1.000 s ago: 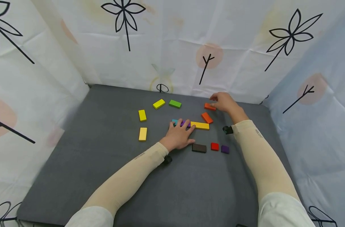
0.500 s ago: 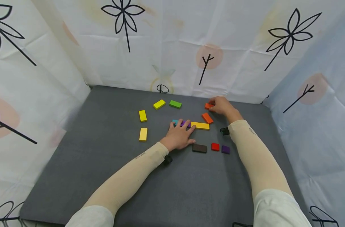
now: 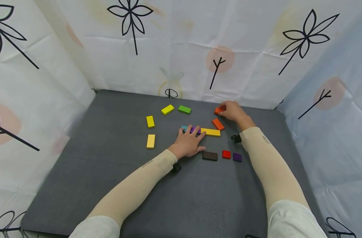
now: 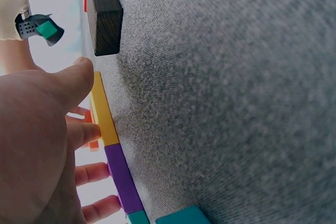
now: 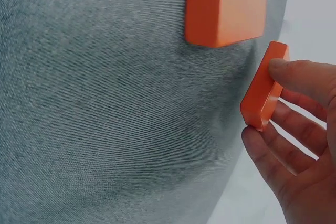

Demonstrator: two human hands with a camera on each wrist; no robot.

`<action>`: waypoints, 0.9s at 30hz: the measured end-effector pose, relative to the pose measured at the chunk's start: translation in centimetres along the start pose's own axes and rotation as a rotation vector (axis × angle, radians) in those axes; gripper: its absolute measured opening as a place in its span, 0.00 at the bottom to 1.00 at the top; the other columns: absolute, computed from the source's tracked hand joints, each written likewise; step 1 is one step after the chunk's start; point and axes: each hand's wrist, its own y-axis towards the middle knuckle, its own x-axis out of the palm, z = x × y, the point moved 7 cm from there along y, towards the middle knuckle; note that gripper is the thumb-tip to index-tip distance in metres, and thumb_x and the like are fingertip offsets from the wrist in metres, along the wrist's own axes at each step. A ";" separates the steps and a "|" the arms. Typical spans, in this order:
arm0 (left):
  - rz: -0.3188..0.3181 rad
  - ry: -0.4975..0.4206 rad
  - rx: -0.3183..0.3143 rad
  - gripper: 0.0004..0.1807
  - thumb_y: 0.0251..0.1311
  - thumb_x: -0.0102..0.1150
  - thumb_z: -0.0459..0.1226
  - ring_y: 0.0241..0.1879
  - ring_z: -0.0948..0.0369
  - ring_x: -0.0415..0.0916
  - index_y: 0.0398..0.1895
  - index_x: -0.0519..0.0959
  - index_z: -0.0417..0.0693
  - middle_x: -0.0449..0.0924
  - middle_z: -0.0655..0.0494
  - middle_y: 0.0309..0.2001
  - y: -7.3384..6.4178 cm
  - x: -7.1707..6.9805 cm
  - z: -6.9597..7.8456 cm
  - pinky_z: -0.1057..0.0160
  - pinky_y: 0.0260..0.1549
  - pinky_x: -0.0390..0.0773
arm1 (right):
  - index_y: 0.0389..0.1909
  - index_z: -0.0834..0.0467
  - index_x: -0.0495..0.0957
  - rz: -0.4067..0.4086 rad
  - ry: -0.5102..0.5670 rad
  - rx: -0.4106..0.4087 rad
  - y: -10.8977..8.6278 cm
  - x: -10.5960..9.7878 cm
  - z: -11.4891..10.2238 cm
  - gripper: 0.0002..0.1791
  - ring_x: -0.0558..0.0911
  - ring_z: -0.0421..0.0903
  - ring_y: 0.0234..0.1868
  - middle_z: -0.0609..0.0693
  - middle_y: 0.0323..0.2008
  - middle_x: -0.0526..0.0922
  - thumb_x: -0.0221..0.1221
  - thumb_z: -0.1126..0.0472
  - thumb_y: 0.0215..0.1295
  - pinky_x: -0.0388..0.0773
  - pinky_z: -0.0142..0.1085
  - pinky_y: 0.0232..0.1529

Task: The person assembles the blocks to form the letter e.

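My left hand [image 3: 187, 143] lies with spread, straight fingers on a row of blocks in the head view. A teal block [image 3: 184, 128], a purple block [image 4: 124, 179] and a long yellow block [image 3: 210, 132] form that row. Fingertips touch the purple and yellow blocks in the left wrist view. Toward the back right, my right hand [image 3: 234, 111] pinches an orange block [image 5: 264, 87] between thumb and fingers. A second orange block [image 3: 218, 124] lies on the table just in front of it, touching or close to the yellow block's end.
A dark brown block [image 3: 210, 156], a red block [image 3: 226, 154] and a dark purple block [image 3: 237, 157] lie nearer me. On the left are a green block [image 3: 184, 109], two yellow blocks and a pale yellow block [image 3: 150, 141]. Cloth walls [image 3: 252, 79] border the grey table [image 3: 109, 158].
My right hand has shifted slightly left and now pinches the back orange block, which has turned a little. The left hand has stayed in place.
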 end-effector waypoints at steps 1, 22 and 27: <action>0.000 0.000 0.000 0.42 0.79 0.44 0.67 0.84 0.42 0.43 0.90 0.53 0.67 0.46 0.54 0.88 0.0 0.0 0.0 0.28 0.74 0.52 | 0.67 0.66 0.80 0.002 0.002 -0.002 -0.1 -0.1 -0.1 0.21 0.80 0.62 0.56 0.66 0.62 0.81 0.64 0.60 0.80 0.78 0.57 0.60; 0.035 -0.001 0.010 0.41 0.79 0.46 0.67 0.83 0.42 0.47 0.89 0.57 0.66 0.50 0.53 0.87 -0.6 -0.7 0.2 0.28 0.73 0.54 | 0.63 0.65 0.83 0.023 0.025 -0.067 -1.1 -0.7 -3.5 0.22 0.82 0.59 0.52 0.63 0.56 0.85 0.68 0.56 0.77 0.79 0.55 0.57; 0.028 0.003 0.008 0.41 0.80 0.45 0.67 0.83 0.42 0.46 0.89 0.56 0.66 0.49 0.53 0.87 -0.4 -0.5 0.2 0.29 0.74 0.53 | 0.62 0.65 0.83 0.025 0.037 -0.080 -1.0 -0.5 -3.8 0.21 0.83 0.59 0.52 0.62 0.55 0.86 0.69 0.56 0.76 0.80 0.54 0.57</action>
